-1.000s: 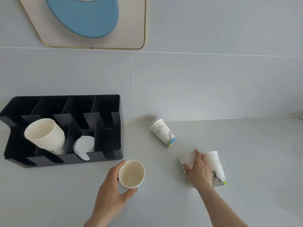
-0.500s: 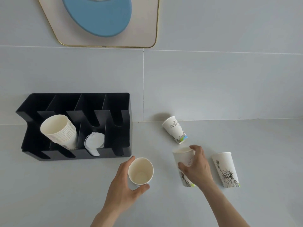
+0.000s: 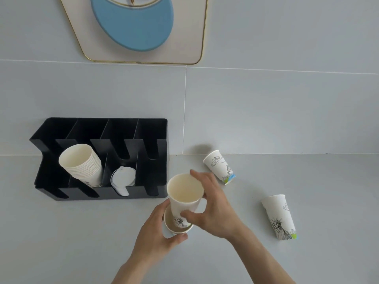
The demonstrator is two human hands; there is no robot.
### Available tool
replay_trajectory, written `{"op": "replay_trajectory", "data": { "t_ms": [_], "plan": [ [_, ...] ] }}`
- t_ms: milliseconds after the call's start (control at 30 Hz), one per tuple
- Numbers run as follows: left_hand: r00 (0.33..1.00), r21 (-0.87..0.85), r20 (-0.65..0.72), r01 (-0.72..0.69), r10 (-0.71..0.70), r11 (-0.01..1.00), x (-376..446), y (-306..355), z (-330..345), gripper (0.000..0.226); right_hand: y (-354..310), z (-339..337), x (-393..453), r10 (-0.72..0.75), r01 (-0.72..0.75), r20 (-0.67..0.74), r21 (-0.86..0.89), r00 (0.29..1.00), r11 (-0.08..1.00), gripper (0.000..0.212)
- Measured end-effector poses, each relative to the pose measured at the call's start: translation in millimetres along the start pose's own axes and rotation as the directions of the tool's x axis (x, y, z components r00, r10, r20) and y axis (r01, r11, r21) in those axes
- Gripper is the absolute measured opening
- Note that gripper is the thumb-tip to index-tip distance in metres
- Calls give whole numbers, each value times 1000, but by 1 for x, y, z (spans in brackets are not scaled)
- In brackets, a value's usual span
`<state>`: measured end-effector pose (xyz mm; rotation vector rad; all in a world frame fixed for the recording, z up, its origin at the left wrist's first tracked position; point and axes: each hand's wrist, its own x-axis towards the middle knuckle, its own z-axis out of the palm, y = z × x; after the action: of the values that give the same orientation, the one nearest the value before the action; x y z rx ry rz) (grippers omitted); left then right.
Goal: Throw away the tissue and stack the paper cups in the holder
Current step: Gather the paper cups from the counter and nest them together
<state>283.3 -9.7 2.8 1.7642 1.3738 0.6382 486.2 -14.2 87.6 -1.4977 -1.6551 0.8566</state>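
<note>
My left hand (image 3: 155, 236) grips a white paper cup (image 3: 171, 227) standing on the counter. My right hand (image 3: 213, 208) holds a second printed cup (image 3: 184, 196) whose base sits partly inside the first one. Two more printed cups are on the counter to the right, one (image 3: 219, 167) near the wall and one (image 3: 279, 216) closer to me. The black holder (image 3: 151, 152) stands at the left against the wall, with a stack of several cups (image 3: 82, 165) in one slot and white lids (image 3: 123, 179) in the slot beside it. No tissue is in view.
The grey counter (image 3: 307, 181) meets a grey tiled wall at the back. A framed panel with a blue shape (image 3: 133, 23) hangs on the wall above the holder.
My right hand lifted a cup from the right and carried it left into the cup held by my left hand. The view shifted left, so things appear further right.
</note>
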Motion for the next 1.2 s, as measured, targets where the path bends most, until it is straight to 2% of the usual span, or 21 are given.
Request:
{"op": "replay_trajectory", "data": {
  "t_ms": [133,300,433,700,767,833,933,1000,1033,1133,1200],
  "plan": [
    [1000,-31,12,25,-25,999,1,-3,0,98,15,14,-7,11,-4,91,-82,996,997,96],
    [1000,-38,28,-3,4,999,0,-4,-3,111,31,21,-12,35,-5,162,-181,986,983,79],
    [999,-42,36,-20,22,999,-1,-4,-3,112,42,24,-14,50,-3,177,-258,983,966,76],
    [999,-17,36,-30,31,999,-2,-6,-2,103,49,21,-16,67,-25,152,-267,986,963,67],
    [999,-12,40,-33,33,999,-2,-6,-3,105,51,15,-19,72,-56,58,-236,996,970,61],
    [999,-22,38,-34,34,999,0,-6,-4,105,58,1,-23,92,-115,-128,-188,988,975,50],
    [999,-32,32,-33,34,999,3,-5,-4,100,78,-29,-29,138,-270,-415,-281,899,921,42],
    [999,-43,32,-35,36,998,2,-4,-3,98,93,-47,-33,217,-418,-507,-323,834,849,50],
    [999,-41,32,-38,39,998,1,-4,-2,98,102,-55,-34,292,-497,-509,-330,810,802,59],
    [999,-43,31,-42,44,998,1,-3,-1,97,127,-67,-38,521,-651,-402,-341,753,678,91],
    [998,-38,35,-41,42,998,1,-4,-2,98,138,-68,-40,586,-675,-337,-337,737,656,98]
  ]
}}
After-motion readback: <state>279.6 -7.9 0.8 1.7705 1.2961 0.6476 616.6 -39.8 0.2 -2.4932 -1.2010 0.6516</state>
